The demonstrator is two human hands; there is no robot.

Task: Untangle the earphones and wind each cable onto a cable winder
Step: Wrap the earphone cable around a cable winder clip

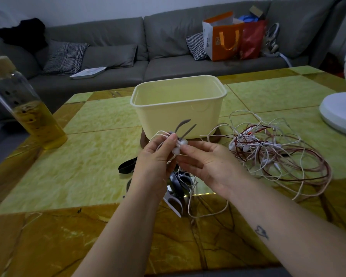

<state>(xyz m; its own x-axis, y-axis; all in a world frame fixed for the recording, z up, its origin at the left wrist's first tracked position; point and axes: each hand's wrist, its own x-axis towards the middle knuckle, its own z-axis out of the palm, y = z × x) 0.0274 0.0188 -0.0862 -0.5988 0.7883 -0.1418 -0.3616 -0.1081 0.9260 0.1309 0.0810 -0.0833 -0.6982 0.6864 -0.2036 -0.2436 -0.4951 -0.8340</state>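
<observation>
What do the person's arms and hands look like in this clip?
Both forearms are bare, with no sleeves in view. The left hand and right hand wear no gloves, and no rings or watch show. A small dark outline tattoo marks the right forearm.

Feed from my end: left grip (154, 156) and right grip (206, 162) are plain bare hands. Left forearm (118, 236) is bare, and so is the right forearm (292, 246), which has one small dark outline tattoo (261, 232), kind of a heart-ish squiggle.
</observation>
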